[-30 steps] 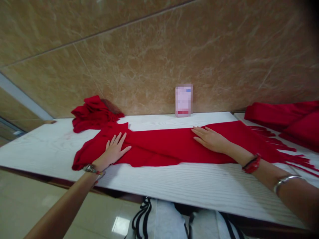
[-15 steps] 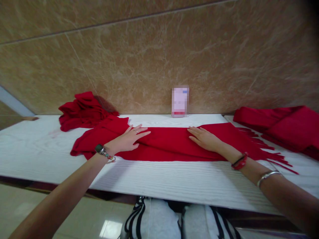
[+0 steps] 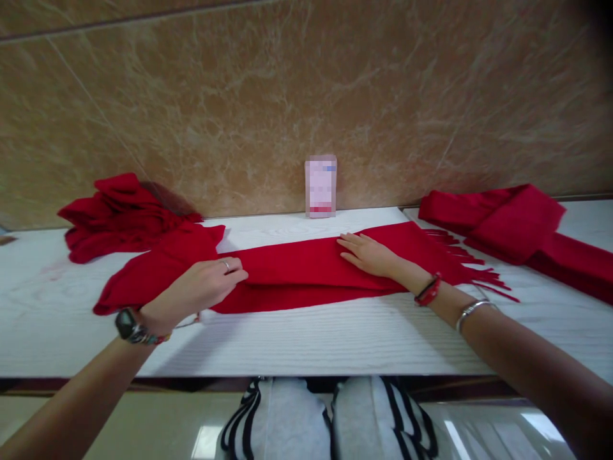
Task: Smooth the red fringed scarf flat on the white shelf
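A red scarf point(image 3: 297, 265) lies lengthwise across the white table, its fringed end to the right and its left part loosely bunched. One long edge is folded over, leaving a strip of the lower layer showing in front. My left hand point(image 3: 211, 281), wearing a ring, has its fingers curled closed on the scarf's cloth near the bunched part. Flat on the scarf toward the fringe rests my right hand point(image 3: 366, 254), fingers stretched out and holding nothing.
A crumpled red cloth point(image 3: 119, 217) sits at the back left, touching the scarf's bunched part. Another folded red scarf point(image 3: 507, 220) lies at the right. A phone-like pink object point(image 3: 320, 185), its face blurred, leans on the brown marbled wall point(image 3: 239, 115). The white table point(image 3: 335, 345) ends before my knees.
My left hand went from lying spread on the scarf to closing on its cloth. My right hand stays flat on the scarf. The whole view has shifted a little.
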`<state>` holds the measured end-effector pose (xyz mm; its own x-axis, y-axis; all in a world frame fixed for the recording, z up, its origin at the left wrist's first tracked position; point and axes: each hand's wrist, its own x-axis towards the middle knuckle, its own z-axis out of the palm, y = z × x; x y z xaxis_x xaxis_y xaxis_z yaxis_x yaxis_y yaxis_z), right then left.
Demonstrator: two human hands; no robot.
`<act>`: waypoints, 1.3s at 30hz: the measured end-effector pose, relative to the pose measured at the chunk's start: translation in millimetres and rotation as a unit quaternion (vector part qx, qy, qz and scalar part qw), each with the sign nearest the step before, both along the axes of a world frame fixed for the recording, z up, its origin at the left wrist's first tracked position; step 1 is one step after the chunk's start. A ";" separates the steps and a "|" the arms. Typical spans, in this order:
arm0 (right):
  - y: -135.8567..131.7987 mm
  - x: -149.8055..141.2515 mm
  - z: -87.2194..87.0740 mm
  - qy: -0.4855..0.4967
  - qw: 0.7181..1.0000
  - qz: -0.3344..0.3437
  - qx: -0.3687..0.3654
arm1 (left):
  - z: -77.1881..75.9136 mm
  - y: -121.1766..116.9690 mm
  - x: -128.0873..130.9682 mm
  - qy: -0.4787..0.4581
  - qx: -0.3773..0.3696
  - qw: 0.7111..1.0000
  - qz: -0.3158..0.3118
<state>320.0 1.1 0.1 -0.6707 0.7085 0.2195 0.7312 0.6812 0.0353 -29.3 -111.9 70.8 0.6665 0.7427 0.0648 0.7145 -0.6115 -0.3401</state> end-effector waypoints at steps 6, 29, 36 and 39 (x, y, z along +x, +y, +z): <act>-3.1 -1.0 3.9 0.000 1.000 -0.003 0.000 | -23.1 -3.2 -8.7 0.021 -0.071 0.997 -0.020; -37.4 -14.4 26.6 0.055 0.965 0.194 -0.167 | -8.6 32.8 89.4 -0.096 -0.231 0.963 -0.098; -42.6 -13.1 37.3 0.090 0.943 0.236 -0.217 | -8.1 26.7 71.3 -0.104 -0.253 0.959 -0.073; -43.6 -12.9 37.7 0.060 0.946 0.241 -0.211 | -6.7 23.5 66.9 -0.097 -0.249 0.962 -0.058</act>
<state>307.1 -42.5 37.8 -0.9259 0.3692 0.0802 0.3147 0.8711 -0.3772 37.6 -88.3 64.1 0.7583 0.6347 -0.1486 0.6517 -0.7440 0.1479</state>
